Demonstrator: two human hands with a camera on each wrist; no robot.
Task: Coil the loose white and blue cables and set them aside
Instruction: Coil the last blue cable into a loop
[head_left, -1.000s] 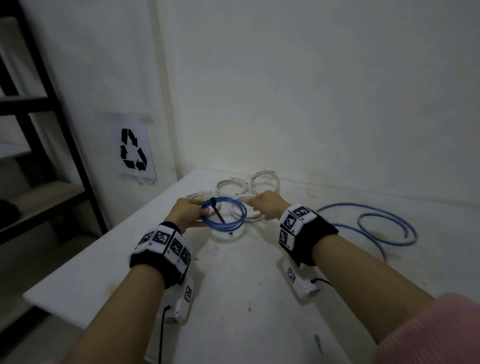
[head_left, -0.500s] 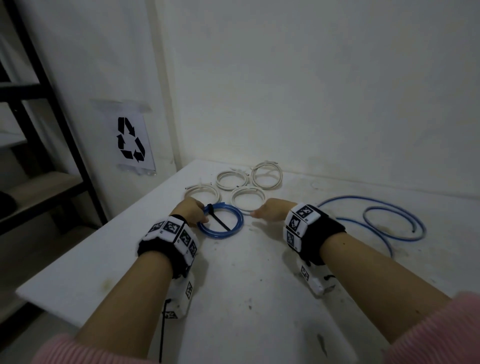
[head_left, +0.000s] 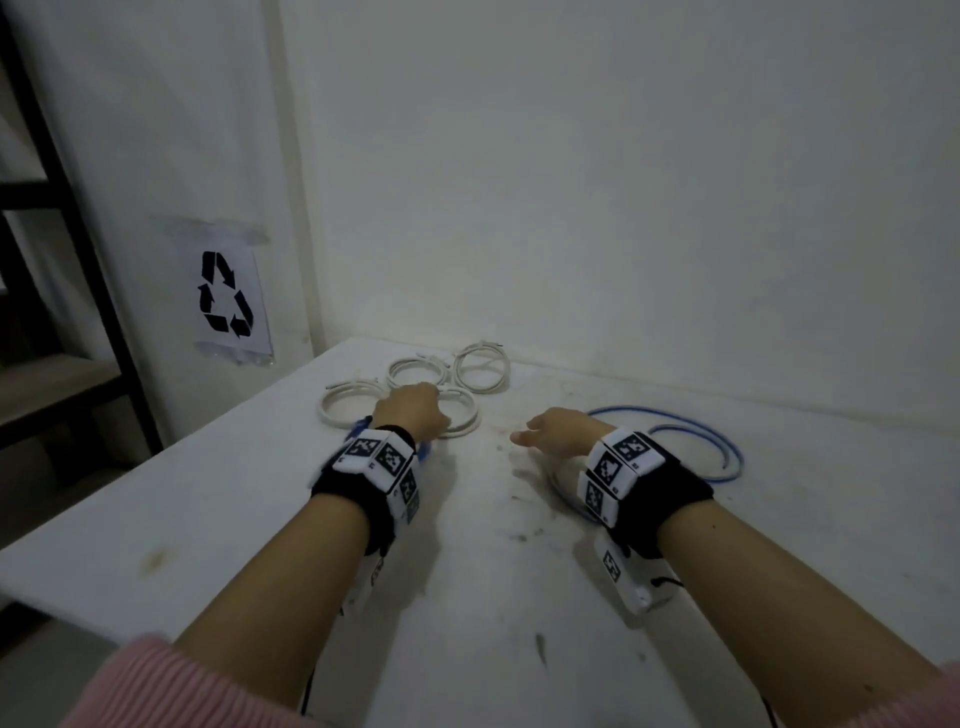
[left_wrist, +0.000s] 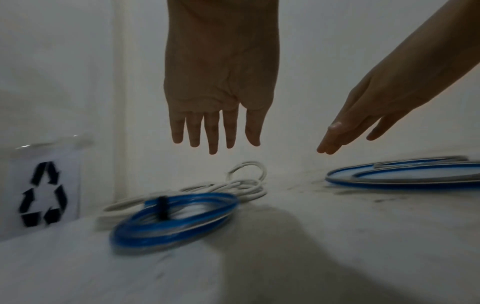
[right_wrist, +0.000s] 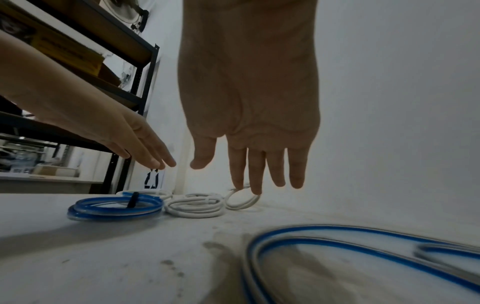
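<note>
A coiled blue cable (left_wrist: 174, 220) (right_wrist: 114, 207) bound with a black tie (left_wrist: 163, 207) lies flat on the white table (head_left: 223, 519), mostly hidden under my left wrist in the head view. My left hand (head_left: 413, 413) (left_wrist: 215, 131) hovers above it with straight fingers, holding nothing. Several white coils (head_left: 480, 366) (right_wrist: 194, 205) lie behind it near the corner. My right hand (head_left: 556, 431) (right_wrist: 249, 164) hangs open over the table, empty. A loose blue cable (head_left: 696, 441) (right_wrist: 350, 242) sprawls in wide loops at the right.
White walls close the table at the back and left. A recycling sign (head_left: 226, 301) hangs on the left wall. A black metal shelf (head_left: 57, 218) stands left of the table. The table's left edge (head_left: 130, 473) drops off.
My left hand has let go of the tied blue coil, which now lies on the table. Both hands have opened and lifted; the right hand drew back toward the loose blue cable.
</note>
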